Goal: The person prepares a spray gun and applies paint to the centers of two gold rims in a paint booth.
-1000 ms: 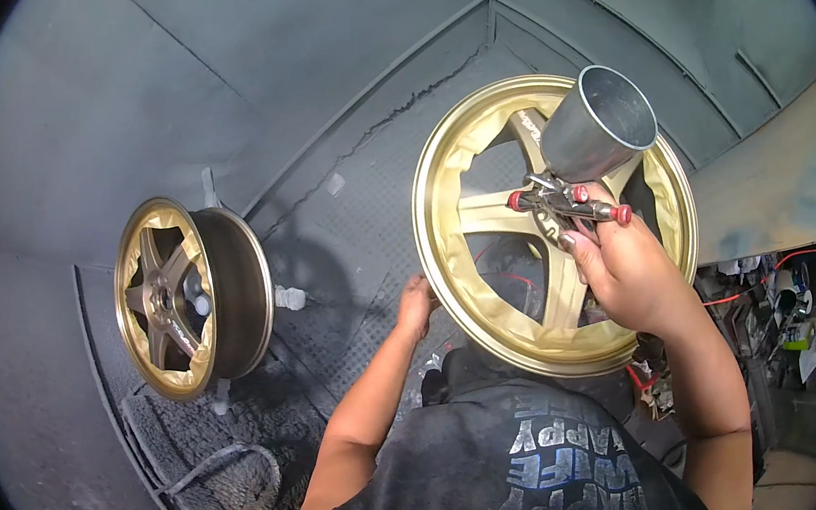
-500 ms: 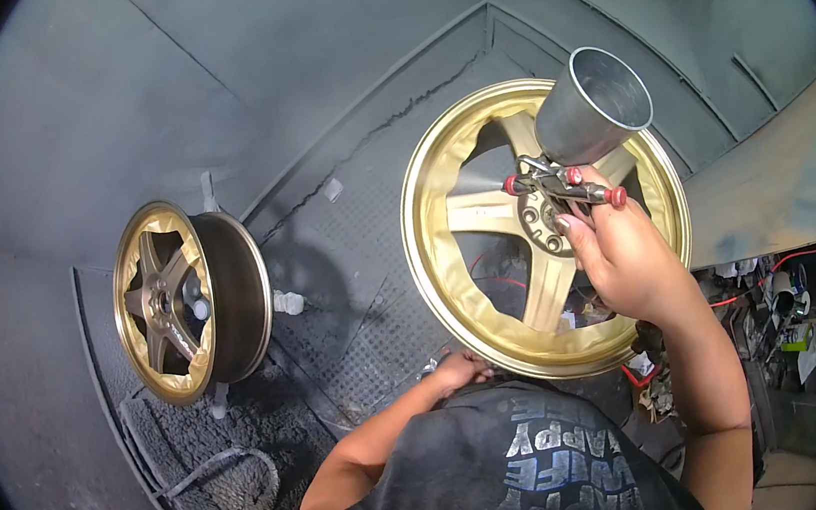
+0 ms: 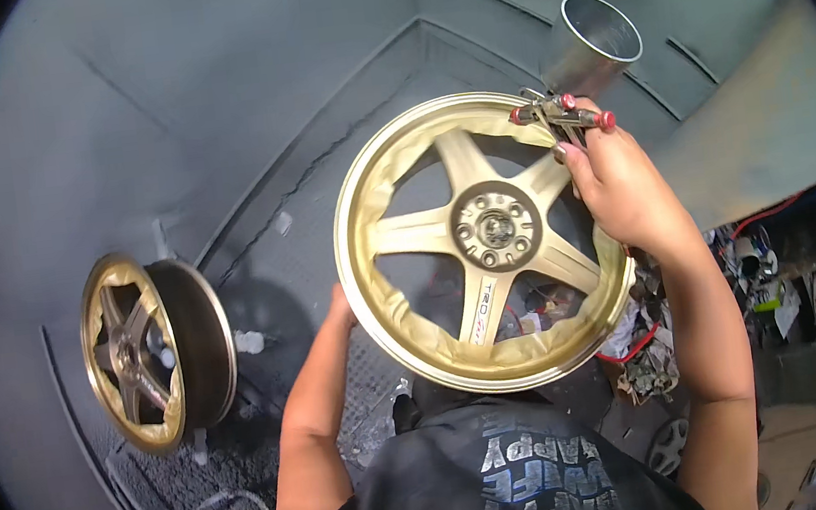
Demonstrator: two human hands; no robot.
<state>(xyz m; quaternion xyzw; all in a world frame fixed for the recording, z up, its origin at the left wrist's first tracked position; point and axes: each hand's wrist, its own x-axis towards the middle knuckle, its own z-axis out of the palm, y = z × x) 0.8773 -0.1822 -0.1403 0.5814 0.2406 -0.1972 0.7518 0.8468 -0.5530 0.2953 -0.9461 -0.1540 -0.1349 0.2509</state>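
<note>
Head view, only one: bare right hand (image 3: 613, 183) is wrapped round the silver metal spray gun with red end knobs (image 3: 563, 116), at the upper right edge of the gold five-spoke metal wheel (image 3: 415, 235). Key relation: wheel hub lies left of the grip and a bit lower in the picture; right hand looks nearer to it than the left. Whether the gun touches the wheel, can't tell

Gun body runs roughly left-right, right end dipping slightly; open-topped grey metal cup (image 3: 572, 60) sticks up and leans right. Which way the nozzle points, can't confirm

Wheel is in front of the torso, face toward the camera. Round, so no long face axis; axle line points roughly at the camera

Bare left hand (image 3: 341, 308) is at the wheel's left edge, mostly hidden; can't tell if it grips
</note>
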